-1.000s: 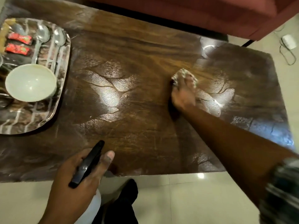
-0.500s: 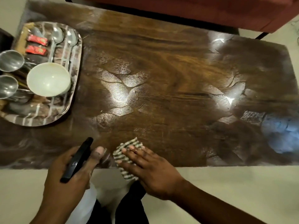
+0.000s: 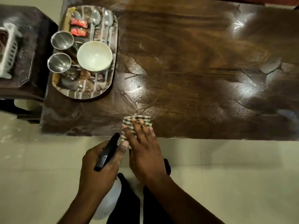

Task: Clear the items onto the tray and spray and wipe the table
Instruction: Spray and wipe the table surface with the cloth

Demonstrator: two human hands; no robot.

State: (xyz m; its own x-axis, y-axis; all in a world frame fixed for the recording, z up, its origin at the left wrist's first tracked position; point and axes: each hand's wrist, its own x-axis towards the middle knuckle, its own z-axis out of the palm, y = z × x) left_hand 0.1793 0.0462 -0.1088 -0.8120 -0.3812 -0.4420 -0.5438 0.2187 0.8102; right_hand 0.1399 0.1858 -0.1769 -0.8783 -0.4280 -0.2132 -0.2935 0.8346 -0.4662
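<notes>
Nearest, out past the table edge: left hand (image 3: 98, 167) curled round black-nozzled white plastic spray bottle (image 3: 107, 152). Just beside it: right hand (image 3: 144, 152), fingers straight, pressed flat on green-and-white checked cloth (image 3: 137, 121) at near edge of glossy dark wooden table (image 3: 194, 62). Farther left: patterned oblong tray (image 3: 103, 84) holding white round bowl (image 3: 94, 55), steel cups (image 3: 62, 40), spoons (image 3: 95, 17), red sachets (image 3: 79, 23)

White slotted basket (image 3: 8, 50) sits on dark side stand (image 3: 30, 46), far left. Pale glossy tile floor (image 3: 234, 183) fills lower frame.
</notes>
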